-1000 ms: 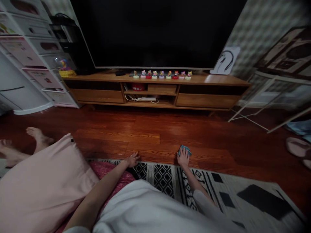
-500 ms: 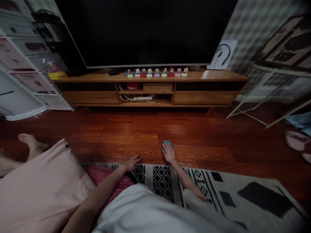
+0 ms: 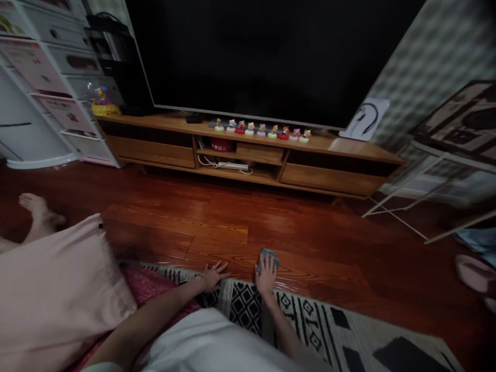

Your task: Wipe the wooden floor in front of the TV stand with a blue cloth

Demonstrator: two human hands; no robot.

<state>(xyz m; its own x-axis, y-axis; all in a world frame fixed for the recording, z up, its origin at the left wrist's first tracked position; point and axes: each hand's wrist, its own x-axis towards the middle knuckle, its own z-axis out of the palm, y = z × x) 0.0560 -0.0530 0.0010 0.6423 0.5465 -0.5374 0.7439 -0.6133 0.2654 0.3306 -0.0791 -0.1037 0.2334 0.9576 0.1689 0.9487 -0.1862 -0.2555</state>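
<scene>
My right hand [image 3: 266,276] lies over a small blue cloth [image 3: 268,257] on the wooden floor, its fingers stretched across it and pressing it down. Part of the cloth is hidden beneath the palm and fingers. To the left, my left hand [image 3: 213,276] rests with fingers spread at the border of the patterned rug [image 3: 246,305] and the floor [image 3: 217,219]. Nothing is held in it.
A long wooden TV stand [image 3: 158,152] runs across the far side, with several small figurines [image 3: 261,130] before a large television [image 3: 248,57]. A pink cushion [image 3: 65,289] lies at left, near a bare foot [image 3: 36,206]. A folding-legged table [image 3: 442,155] and slippers [image 3: 475,274] are at right.
My right hand has drawn the cloth across the floor toward me, closer to the rug. My left hand stays at the rug's edge. The view has tilted.
</scene>
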